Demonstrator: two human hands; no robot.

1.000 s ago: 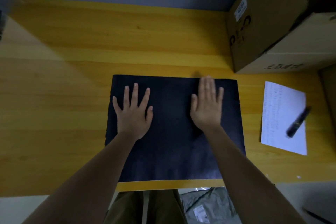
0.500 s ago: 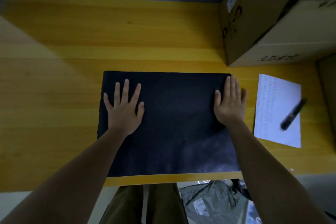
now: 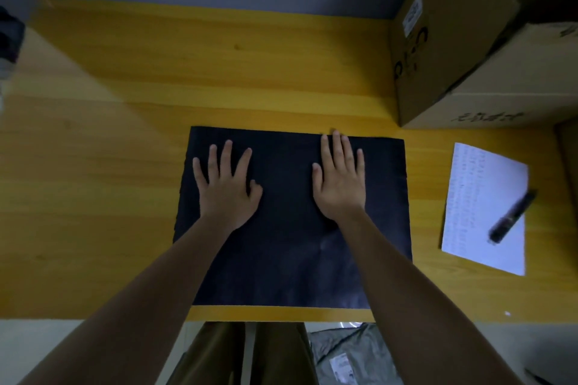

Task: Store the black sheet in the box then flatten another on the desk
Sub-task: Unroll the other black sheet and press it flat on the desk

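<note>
A black sheet point(image 3: 287, 228) lies flat on the yellow wooden desk point(image 3: 125, 134), close to its near edge. My left hand point(image 3: 226, 186) rests palm down on the sheet's left part with the fingers spread. My right hand point(image 3: 339, 183) lies flat on the sheet right of its middle, fingers together and reaching its far edge. Neither hand grips anything. A large brown cardboard box point(image 3: 469, 40) stands at the back right of the desk; I cannot see inside it.
A white printed paper point(image 3: 475, 197) lies right of the sheet with a dark pen point(image 3: 513, 217) across it. A grey plastic bag point(image 3: 353, 356) sits on the floor below the desk edge. A dark object point(image 3: 9, 37) shows at the far left.
My right hand slid from the sheet's middle out to its right edge and has come back toward the middle. My left hand stayed flat on the left part.
</note>
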